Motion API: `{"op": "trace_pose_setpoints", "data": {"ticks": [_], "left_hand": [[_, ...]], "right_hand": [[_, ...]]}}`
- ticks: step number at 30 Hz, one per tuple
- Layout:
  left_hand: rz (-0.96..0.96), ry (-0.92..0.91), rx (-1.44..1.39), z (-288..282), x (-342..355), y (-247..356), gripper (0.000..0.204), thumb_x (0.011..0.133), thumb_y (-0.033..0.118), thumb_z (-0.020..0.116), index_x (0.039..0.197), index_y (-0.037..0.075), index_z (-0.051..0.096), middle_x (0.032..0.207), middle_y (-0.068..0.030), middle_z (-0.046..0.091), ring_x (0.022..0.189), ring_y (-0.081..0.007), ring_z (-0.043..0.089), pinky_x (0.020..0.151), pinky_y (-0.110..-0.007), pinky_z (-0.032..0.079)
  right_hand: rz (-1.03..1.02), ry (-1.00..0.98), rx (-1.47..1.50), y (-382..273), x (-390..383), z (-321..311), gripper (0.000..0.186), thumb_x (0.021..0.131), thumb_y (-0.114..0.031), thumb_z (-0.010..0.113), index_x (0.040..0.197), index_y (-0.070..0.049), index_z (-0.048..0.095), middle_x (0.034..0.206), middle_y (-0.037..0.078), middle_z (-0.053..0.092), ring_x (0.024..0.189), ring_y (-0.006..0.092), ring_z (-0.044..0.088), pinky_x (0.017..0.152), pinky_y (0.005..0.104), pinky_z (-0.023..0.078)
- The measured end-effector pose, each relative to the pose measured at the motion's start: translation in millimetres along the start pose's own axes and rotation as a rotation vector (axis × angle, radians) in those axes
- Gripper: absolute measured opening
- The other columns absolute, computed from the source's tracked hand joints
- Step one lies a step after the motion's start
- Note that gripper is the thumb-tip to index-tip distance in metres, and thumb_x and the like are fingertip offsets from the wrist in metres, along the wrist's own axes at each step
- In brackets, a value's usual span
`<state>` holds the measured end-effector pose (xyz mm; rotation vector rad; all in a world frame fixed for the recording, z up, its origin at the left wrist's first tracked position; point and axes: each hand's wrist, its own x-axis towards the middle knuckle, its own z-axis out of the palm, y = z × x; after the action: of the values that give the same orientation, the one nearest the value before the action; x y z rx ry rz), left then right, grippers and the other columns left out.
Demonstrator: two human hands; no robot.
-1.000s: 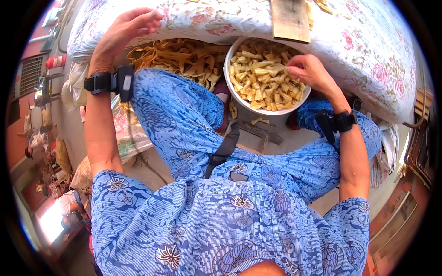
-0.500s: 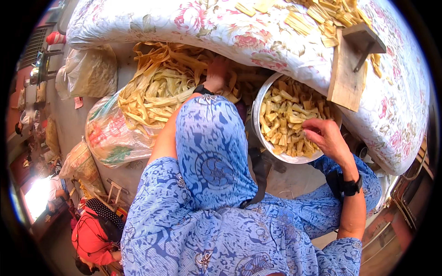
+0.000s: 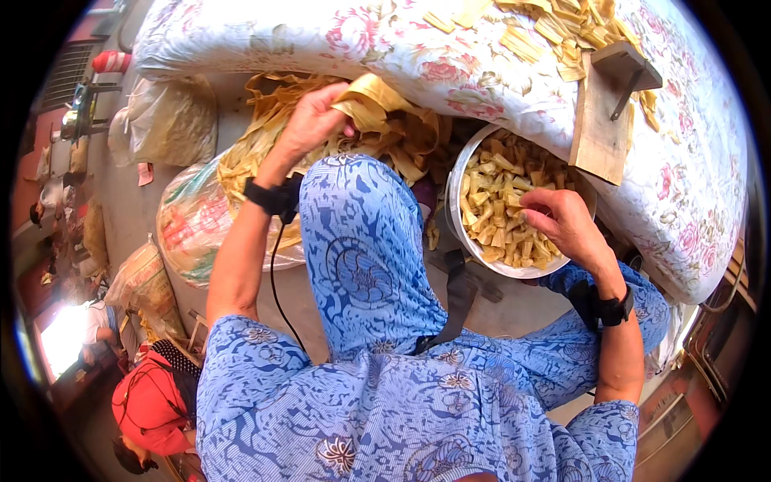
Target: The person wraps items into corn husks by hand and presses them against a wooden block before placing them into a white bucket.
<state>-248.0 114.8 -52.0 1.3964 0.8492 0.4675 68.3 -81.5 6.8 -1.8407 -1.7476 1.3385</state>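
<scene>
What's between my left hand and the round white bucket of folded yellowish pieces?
In the head view, a loose pile of long, flat tan strips lies between your left hand, which holds some, and the round white bucket.

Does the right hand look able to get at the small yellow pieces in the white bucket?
Yes, most likely: the right hand is over the open bucket, with no lid between it and the yellow pieces.
</scene>
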Motion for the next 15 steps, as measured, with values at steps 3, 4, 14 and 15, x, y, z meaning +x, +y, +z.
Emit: {"op": "trace_pose_setpoints", "data": {"ticks": [3, 4, 14, 15], "left_hand": [[0.1, 0.052, 0.065, -13, -23, 80, 0.023, 0.087, 0.008, 0.047, 0.108, 0.003, 0.056, 0.079, -0.0004, 0.059, 0.061, -0.0052, 0.054, 0.057, -0.018, 0.046], [0.169, 0.033, 0.13, -12, -27, 104, 0.024, 0.086, 0.009, 0.047, 0.107, 0.003, 0.056, 0.081, -0.0005, 0.06, 0.064, -0.0054, 0.054, 0.06, -0.019, 0.045], [0.553, -0.213, 0.149, 89, -16, 261, 0.023, 0.087, 0.018, 0.053, 0.104, 0.002, 0.057, 0.081, 0.0003, 0.058, 0.07, -0.0059, 0.052, 0.063, -0.02, 0.044], [0.592, -0.24, 0.139, 101, -15, 266, 0.024, 0.087, 0.018, 0.053, 0.104, 0.002, 0.057, 0.082, 0.0003, 0.058, 0.07, -0.0058, 0.052, 0.062, -0.02, 0.044]], "right_hand": [[-0.058, 0.069, 0.044, -18, 1, -2, 0.019, 0.077, -0.011, 0.058, 0.089, 0.003, 0.058, 0.071, 0.017, 0.059, 0.065, 0.0233, 0.058, 0.061, 0.032, 0.046], [-0.144, 0.141, 0.086, -22, 1, -3, 0.02, 0.077, -0.011, 0.06, 0.092, 0.003, 0.057, 0.071, 0.013, 0.059, 0.066, 0.0167, 0.057, 0.062, 0.0287, 0.046], [-0.644, 0.636, 0.28, -115, 4, -69, 0.061, 0.072, -0.03, 0.071, 0.122, -0.006, 0.046, 0.113, 0.013, 0.055, 0.104, 0.021, 0.053, 0.084, 0.0335, 0.046], [-0.671, 0.651, 0.286, -119, 2, -71, 0.053, 0.074, -0.027, 0.07, 0.117, -0.003, 0.05, 0.105, 0.012, 0.059, 0.096, 0.0182, 0.057, 0.08, 0.0303, 0.048]]}}
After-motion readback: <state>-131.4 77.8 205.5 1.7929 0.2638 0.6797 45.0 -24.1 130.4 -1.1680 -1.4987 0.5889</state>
